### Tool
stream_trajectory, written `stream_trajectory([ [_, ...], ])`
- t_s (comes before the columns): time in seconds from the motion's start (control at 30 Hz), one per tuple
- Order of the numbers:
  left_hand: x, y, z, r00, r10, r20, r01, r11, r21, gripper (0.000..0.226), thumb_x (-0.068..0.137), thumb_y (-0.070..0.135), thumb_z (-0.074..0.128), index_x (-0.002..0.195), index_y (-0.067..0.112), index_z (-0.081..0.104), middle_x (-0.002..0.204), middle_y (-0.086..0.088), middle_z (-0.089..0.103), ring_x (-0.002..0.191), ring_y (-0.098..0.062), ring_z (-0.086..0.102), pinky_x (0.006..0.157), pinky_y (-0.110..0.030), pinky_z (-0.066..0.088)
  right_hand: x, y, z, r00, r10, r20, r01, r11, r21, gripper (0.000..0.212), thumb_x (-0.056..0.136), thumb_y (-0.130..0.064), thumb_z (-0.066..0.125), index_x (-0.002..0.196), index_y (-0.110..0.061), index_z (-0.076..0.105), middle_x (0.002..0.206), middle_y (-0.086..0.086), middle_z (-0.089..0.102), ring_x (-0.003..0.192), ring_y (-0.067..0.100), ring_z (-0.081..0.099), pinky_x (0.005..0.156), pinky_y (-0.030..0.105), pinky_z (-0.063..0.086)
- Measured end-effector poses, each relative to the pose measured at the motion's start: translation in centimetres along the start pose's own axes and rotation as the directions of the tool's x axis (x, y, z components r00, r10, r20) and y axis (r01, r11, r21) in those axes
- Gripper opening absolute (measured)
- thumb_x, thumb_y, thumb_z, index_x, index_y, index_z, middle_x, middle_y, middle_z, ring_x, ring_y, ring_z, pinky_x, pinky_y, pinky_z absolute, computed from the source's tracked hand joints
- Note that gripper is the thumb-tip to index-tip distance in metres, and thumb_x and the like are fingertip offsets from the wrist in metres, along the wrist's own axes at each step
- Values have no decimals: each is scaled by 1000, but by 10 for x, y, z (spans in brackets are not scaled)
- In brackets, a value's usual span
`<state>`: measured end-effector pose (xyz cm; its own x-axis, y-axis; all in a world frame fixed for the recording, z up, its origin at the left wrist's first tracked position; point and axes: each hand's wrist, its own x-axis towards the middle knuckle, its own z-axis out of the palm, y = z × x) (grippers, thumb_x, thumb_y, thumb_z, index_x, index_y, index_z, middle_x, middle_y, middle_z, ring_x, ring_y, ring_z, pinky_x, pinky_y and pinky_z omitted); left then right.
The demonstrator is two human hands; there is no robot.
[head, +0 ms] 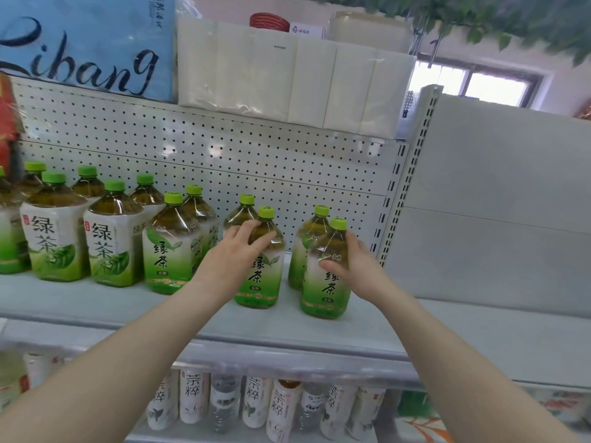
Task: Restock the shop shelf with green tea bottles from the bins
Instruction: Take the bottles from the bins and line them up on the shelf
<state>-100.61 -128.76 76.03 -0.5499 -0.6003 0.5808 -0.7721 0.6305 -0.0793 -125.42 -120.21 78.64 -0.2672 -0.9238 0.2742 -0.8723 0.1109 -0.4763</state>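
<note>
Green tea bottles with green caps stand in rows on the grey shelf (96, 302). My left hand (235, 251) grips the shoulder of one front-row bottle (262, 279) standing upright on the shelf. My right hand (350, 263) grips another front-row bottle (326, 282) to its right, fingers wrapped round its side. Behind each held bottle stands a second bottle (241, 215), (311, 228). More tea bottles (169, 247) fill the shelf to the left.
A perforated back panel (224, 161) closes the shelf behind. White tissue packs (287, 78) and a blue pack (86, 43) lie on the shelf above. Smaller drink bottles (256, 401) line the shelf below. A plain grey panel (495, 203) stands to the right.
</note>
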Motion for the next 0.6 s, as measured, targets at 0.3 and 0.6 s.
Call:
stream_trajectory([
  [0.3, -10, 0, -28, 998, 51, 45, -50, 999, -19, 67, 90, 21, 65, 149, 25, 33, 151, -10, 32, 134, -30, 37, 90, -40, 55, -25, -13, -5, 993, -78, -91, 35, 913, -406, 76, 95, -55, 51, 150, -13, 22, 137, 11, 42, 125, 32, 46, 94, 45, 46],
  [0.6, -97, 2, -31, 987, 162, 14, -155, 964, -217, 61, 89, 31, 66, 143, 18, 43, 140, -11, 48, 127, -31, 46, 92, -47, 53, -143, -33, 27, 990, -94, -103, 30, 862, -506, 63, 99, -48, 46, 151, -19, 26, 152, 11, 34, 138, 30, 35, 106, 43, 39],
])
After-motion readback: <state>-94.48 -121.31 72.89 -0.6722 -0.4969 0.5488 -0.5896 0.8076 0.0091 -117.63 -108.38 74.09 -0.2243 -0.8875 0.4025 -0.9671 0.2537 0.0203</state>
